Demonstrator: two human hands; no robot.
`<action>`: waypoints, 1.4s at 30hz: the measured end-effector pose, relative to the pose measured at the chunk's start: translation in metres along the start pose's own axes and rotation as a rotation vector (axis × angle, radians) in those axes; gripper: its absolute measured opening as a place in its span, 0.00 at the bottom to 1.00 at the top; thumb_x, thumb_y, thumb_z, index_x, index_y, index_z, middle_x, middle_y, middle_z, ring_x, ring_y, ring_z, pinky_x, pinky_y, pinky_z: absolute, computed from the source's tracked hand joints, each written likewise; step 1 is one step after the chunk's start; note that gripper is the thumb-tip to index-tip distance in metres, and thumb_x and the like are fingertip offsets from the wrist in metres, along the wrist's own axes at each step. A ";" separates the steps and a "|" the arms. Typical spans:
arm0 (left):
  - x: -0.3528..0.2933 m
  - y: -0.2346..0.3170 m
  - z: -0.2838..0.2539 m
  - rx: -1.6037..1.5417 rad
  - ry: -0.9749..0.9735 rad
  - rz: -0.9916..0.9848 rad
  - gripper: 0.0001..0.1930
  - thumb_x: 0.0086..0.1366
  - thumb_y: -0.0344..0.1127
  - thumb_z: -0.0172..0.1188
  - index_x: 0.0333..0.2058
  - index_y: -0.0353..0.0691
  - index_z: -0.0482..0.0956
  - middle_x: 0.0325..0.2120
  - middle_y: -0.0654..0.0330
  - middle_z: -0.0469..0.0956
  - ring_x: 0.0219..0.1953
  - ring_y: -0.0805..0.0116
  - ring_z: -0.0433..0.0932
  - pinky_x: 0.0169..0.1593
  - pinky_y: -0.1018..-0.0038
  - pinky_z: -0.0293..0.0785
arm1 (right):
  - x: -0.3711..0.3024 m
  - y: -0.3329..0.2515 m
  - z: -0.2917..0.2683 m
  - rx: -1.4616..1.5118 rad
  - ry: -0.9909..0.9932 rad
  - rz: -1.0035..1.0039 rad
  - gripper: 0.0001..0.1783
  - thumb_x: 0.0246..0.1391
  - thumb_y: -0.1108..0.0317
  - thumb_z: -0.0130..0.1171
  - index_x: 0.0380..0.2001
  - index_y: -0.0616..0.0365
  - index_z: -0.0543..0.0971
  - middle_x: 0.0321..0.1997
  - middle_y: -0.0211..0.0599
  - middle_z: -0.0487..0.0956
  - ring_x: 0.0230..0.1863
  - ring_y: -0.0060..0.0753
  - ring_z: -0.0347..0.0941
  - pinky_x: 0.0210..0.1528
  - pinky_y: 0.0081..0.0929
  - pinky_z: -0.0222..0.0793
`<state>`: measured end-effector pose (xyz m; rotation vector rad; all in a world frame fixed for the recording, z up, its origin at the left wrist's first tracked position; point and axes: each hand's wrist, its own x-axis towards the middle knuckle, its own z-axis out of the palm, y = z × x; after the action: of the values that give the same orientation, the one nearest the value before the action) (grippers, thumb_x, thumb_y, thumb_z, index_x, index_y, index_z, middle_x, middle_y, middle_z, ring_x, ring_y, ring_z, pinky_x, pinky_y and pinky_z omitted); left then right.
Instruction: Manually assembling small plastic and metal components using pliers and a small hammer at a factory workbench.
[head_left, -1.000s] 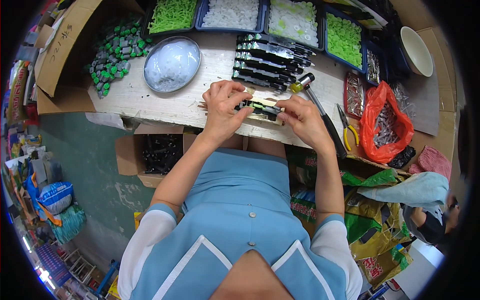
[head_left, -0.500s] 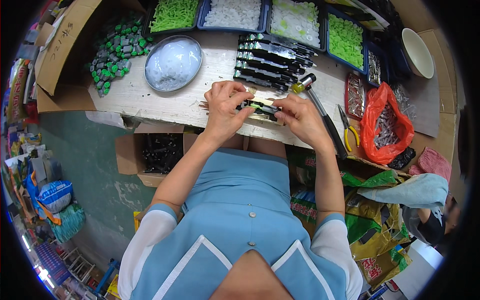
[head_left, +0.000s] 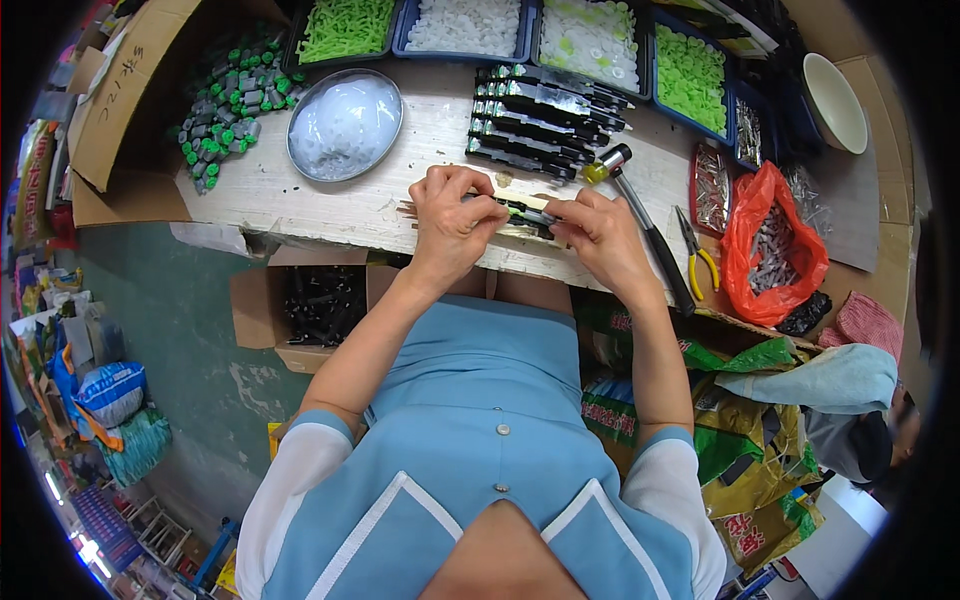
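Left hand: The left hand [head_left: 448, 222] bends into a narrow pinch at the left end of the work — whether a small piece sits between the fingertips is hidden.
Right hand: The right hand [head_left: 603, 238] closes thumb and fingers about the other end.
Part at the bench: A slim black-and-green part [head_left: 525, 216] lies between the hands at the near edge of the white bench [head_left: 330, 213], just on the near side of a pale strip [head_left: 522, 199].
Good handling: Steadiness likely matters most — the right hand firm on its end, the part level along the strip, the left fingertips pressing lightly and squarely, with the middle left in sight.
Part count: One between the hands; beyond it, a row of black assemblies [head_left: 540, 117], at least five, overlapping too closely for a sure tally.
Tools: One hammer [head_left: 652, 235] and one pair of yellow-handled pliers [head_left: 703, 262], both to the right.
Containers: Four large trays [head_left: 460, 59] along the far side, two of green pieces and two mostly white; one round dish [head_left: 398, 122] at far left; one red bag [head_left: 742, 275] and one cream bowl [head_left: 835, 105] at right.
Loose pieces: Grey-and-green pieces [head_left: 240, 100] at far left, too many to count.
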<state>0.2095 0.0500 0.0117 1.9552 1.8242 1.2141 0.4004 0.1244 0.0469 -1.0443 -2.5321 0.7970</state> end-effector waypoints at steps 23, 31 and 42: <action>0.002 0.003 -0.001 0.078 -0.018 0.114 0.07 0.43 0.29 0.63 0.24 0.48 0.79 0.30 0.65 0.71 0.40 0.62 0.65 0.43 0.67 0.53 | -0.008 0.016 0.008 0.129 0.045 -0.205 0.20 0.33 0.83 0.54 0.33 0.50 0.79 0.32 0.30 0.72 0.35 0.31 0.68 0.36 0.28 0.59; 0.009 0.004 -0.002 0.033 -0.036 0.076 0.05 0.44 0.30 0.62 0.24 0.48 0.79 0.31 0.65 0.71 0.41 0.61 0.65 0.45 0.64 0.52 | 0.120 0.047 -0.130 -0.298 0.668 -0.214 0.07 0.43 0.75 0.56 0.30 0.61 0.77 0.29 0.41 0.76 0.31 0.44 0.72 0.33 0.33 0.68; -0.002 0.007 -0.005 0.026 -0.056 0.050 0.06 0.44 0.29 0.62 0.24 0.48 0.80 0.31 0.65 0.71 0.41 0.63 0.65 0.46 0.64 0.52 | 0.212 0.082 -0.168 -0.769 0.612 -0.163 0.17 0.38 0.71 0.59 0.35 0.41 0.79 0.43 0.19 0.73 0.48 0.31 0.64 0.45 0.42 0.54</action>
<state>0.2116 0.0455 0.0184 2.0393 1.7827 1.1434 0.3751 0.3881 0.1447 -1.0337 -2.3137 -0.5341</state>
